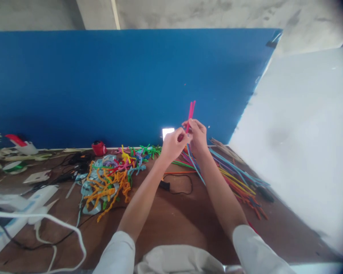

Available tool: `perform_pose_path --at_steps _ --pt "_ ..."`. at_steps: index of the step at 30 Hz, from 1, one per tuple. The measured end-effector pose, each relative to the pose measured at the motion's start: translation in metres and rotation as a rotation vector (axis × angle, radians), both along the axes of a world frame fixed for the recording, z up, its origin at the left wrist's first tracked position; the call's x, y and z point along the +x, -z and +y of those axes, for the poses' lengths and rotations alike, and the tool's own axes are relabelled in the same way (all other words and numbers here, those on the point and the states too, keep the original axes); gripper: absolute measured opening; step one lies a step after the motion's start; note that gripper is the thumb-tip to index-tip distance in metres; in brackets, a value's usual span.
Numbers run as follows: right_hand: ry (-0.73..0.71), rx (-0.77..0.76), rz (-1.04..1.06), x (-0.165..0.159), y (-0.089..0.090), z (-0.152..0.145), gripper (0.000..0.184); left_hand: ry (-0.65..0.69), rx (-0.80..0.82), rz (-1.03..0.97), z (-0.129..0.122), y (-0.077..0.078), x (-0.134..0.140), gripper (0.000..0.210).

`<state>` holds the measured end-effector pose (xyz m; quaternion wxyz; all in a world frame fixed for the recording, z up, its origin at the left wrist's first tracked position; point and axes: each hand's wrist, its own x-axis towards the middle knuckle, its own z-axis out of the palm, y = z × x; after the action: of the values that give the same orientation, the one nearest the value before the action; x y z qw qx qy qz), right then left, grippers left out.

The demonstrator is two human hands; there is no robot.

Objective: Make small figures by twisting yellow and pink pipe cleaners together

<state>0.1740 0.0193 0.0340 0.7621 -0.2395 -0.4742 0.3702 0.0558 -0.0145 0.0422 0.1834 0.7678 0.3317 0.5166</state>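
Observation:
Bright pink pipe cleaners stand up from between my two hands, their two ends pointing upward side by side. My right hand pinches them with thumb and fingers. Close beside it, my left hand is closed with its fingertips at the lower part of the pink stems; the exact grip is partly hidden. Below and behind my right forearm, loose pipe cleaners in blue, yellow, orange and other colours lie in a bundle on the brown table.
Left of my hands lies a pile of twisted pipe cleaner shapes. A small lit screen stands behind my left hand. A black cord, a red container, a white power strip and white cable are around. A blue panel rises behind.

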Motion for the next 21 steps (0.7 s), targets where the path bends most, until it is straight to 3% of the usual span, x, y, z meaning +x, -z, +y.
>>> perform_pose_path --at_steps 3,11,21 --pt "0.003 -0.03 -0.001 0.009 -0.002 0.002 0.024 0.059 -0.057 0.027 0.0 0.001 0.002 0.019" --pt "-0.157 -0.067 0.048 0.007 -0.001 0.002 0.029 0.224 -0.341 -0.02 0.0 -0.008 -0.015 0.016" --pt "-0.53 -0.056 -0.198 -0.01 -0.003 -0.018 0.065 0.388 -0.594 -0.287 -0.007 -0.016 -0.011 0.021"
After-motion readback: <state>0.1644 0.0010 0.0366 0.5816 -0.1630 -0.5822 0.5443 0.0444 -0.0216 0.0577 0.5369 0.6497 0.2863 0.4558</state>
